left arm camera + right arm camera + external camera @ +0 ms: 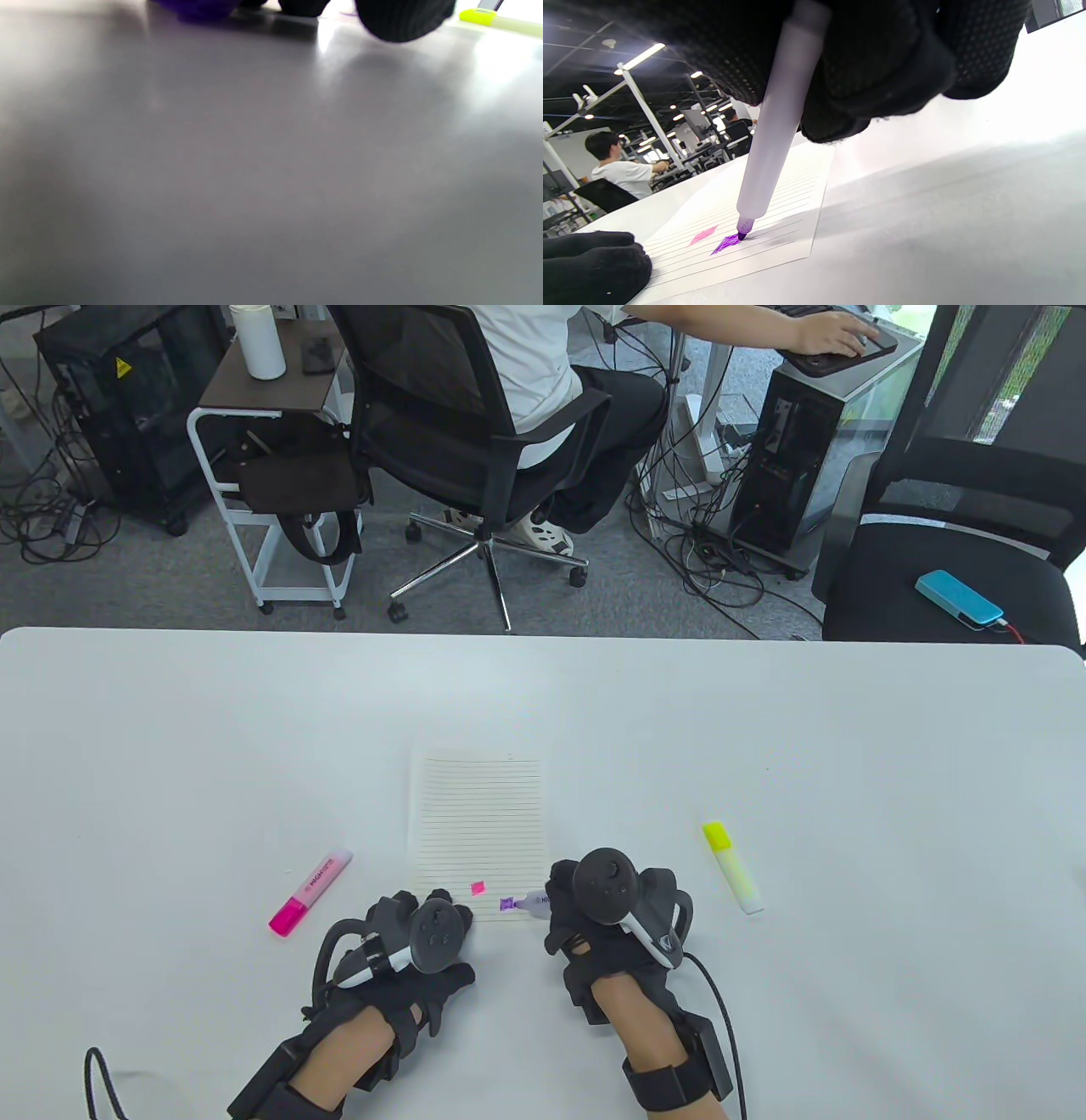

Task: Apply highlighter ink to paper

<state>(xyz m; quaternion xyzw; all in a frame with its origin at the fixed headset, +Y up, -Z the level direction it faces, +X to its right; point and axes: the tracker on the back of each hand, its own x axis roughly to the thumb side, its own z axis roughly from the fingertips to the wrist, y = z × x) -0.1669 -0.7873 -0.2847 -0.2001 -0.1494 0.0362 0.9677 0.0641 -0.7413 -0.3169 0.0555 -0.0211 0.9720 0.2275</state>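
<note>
White table (254,746): the lined paper (475,806) lies centre-near. The right hand (607,920) grips a purple highlighter (774,127), body slanting right, tip touching the purple mark (726,243). The left hand (416,937) rests at the paper's near-left corner, apparently curled around a purple cap (195,7).

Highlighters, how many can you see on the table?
3. A pink highlighter lies left of the paper. A yellow highlighter lies to its right. A purple highlighter is in the right hand, tip on the paper.
</note>
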